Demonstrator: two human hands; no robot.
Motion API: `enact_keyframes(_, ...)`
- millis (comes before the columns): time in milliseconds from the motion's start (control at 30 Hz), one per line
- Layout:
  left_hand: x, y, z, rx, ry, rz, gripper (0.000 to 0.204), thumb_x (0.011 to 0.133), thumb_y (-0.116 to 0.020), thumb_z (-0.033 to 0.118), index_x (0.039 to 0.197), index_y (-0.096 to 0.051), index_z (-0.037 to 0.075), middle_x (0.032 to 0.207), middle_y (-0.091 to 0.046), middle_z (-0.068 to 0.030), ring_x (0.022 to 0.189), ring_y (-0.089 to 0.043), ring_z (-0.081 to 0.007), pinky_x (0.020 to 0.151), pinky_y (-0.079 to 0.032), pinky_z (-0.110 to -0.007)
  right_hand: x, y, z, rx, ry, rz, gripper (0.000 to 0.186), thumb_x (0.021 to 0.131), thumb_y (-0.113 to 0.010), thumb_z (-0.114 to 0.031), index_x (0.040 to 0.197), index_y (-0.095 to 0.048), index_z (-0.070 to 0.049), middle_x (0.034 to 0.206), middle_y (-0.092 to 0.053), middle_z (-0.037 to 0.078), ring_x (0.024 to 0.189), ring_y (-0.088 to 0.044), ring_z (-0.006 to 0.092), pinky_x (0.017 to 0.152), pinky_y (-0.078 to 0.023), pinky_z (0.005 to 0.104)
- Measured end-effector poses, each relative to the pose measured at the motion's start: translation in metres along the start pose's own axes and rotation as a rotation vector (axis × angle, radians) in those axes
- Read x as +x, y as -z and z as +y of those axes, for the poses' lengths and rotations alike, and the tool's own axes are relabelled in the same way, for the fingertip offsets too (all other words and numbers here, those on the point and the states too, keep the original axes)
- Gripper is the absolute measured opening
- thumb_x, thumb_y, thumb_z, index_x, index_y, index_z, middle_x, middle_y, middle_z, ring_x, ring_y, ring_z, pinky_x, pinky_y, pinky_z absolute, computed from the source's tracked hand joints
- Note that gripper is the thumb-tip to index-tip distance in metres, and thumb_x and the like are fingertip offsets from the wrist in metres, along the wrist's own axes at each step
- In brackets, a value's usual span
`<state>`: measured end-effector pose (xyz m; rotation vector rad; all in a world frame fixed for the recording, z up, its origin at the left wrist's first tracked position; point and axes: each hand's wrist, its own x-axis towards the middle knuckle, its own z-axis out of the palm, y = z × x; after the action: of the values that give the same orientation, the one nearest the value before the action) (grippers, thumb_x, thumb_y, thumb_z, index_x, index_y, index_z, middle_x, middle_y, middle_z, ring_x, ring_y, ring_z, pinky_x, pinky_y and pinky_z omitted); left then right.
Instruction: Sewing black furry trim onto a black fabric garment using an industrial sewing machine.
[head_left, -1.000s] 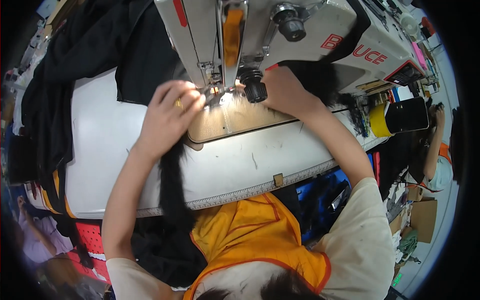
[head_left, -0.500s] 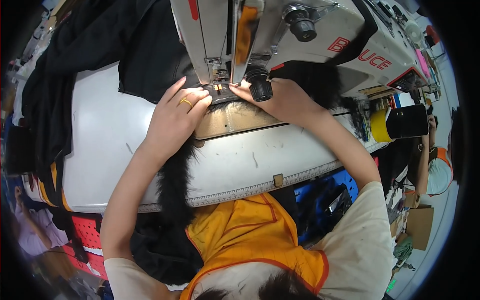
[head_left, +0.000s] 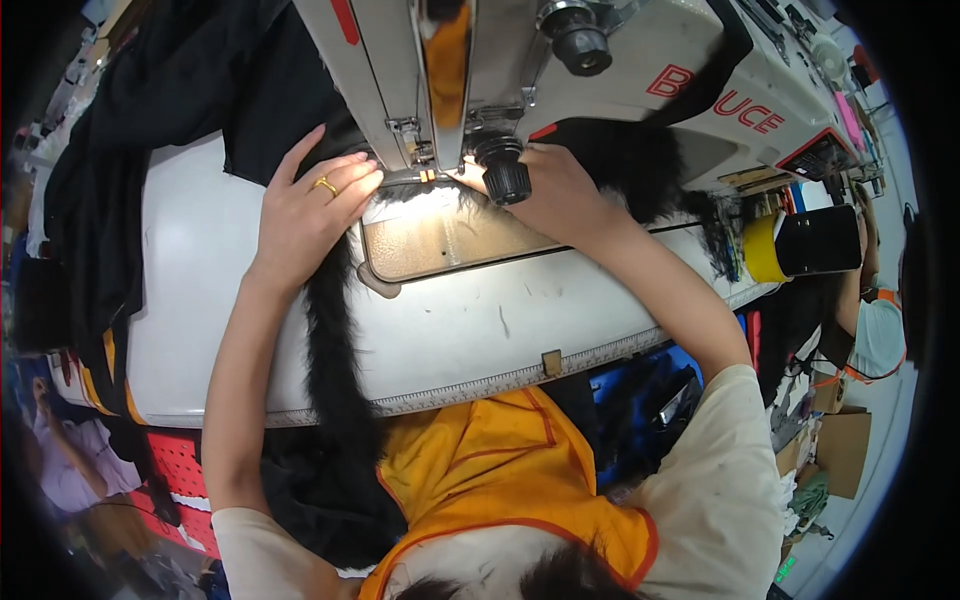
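My left hand (head_left: 312,215), with a gold ring, pinches the edge of a black garment (head_left: 290,90) just left of the sewing machine's presser foot (head_left: 424,158). One finger sticks out over the cloth. My right hand (head_left: 560,195) grips the work on the foot's other side. Some of its fingers are hidden behind a black knob (head_left: 503,172). Between the hands, the folded black edge with fur along it passes under the lit needle area. A black fur strip (head_left: 330,340) hangs from beneath my left hand over the table's front edge.
The white sewing machine (head_left: 640,90) rises over the work. A metal plate (head_left: 420,245) lies in the white table (head_left: 220,300), which has a ruler strip (head_left: 470,385) along its front. A yellow cup (head_left: 763,250) stands at right. Other people sit at both sides.
My left hand has shifted left, away from the needle, and the fur strip below it has moved left too. My right fingertips stay by the foot. The machine head appears farther left.
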<state>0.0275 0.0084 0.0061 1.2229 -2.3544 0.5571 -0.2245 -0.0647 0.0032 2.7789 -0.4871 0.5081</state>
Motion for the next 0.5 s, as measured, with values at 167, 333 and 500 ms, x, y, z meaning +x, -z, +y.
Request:
enact_keyframes(167,-0.0006,-0.0019,-0.0002,0.018,0.025,0.035,0.021,0.066,-0.069,0.013,0.087,-0.065,0.011,0.093,-0.064,0.0028,0.096,-0.060,-0.0112,0.102,-0.038,-0.040,0.0005,-0.0030,-0.0037,0.021,-0.040,0.106,0.007,0.064,-0.059,-0.013,0.064,-0.052,-0.012,0.066,-0.049,-0.002,0.066,-0.056,0.0114,0.057,-0.046,0.0233)
enact_keyframes(333,-0.0005,-0.0004,0.0004,0.004,0.023,0.010,0.022,0.067,-0.068,0.014,0.089,-0.065,0.011,0.094,-0.064,0.0029,0.098,-0.059,-0.0107,0.102,-0.037,-0.040,0.0006,-0.0062,-0.0066,0.000,-0.057,0.112,0.006,0.065,-0.058,-0.013,0.062,-0.053,-0.012,0.065,-0.050,-0.002,0.065,-0.056,0.0112,0.057,-0.047,0.0239)
enact_keyframes(500,-0.0018,-0.0018,0.0020,0.021,0.071,0.032,0.023,0.066,-0.069,0.011,0.088,-0.065,0.011,0.093,-0.064,0.0029,0.097,-0.059,-0.0106,0.102,-0.037,-0.040,0.0022,-0.0017,-0.0097,0.038,-0.114,0.091,0.004,0.064,-0.058,-0.011,0.063,-0.055,-0.013,0.067,-0.053,-0.002,0.066,-0.058,0.0118,0.057,-0.047,0.0244)
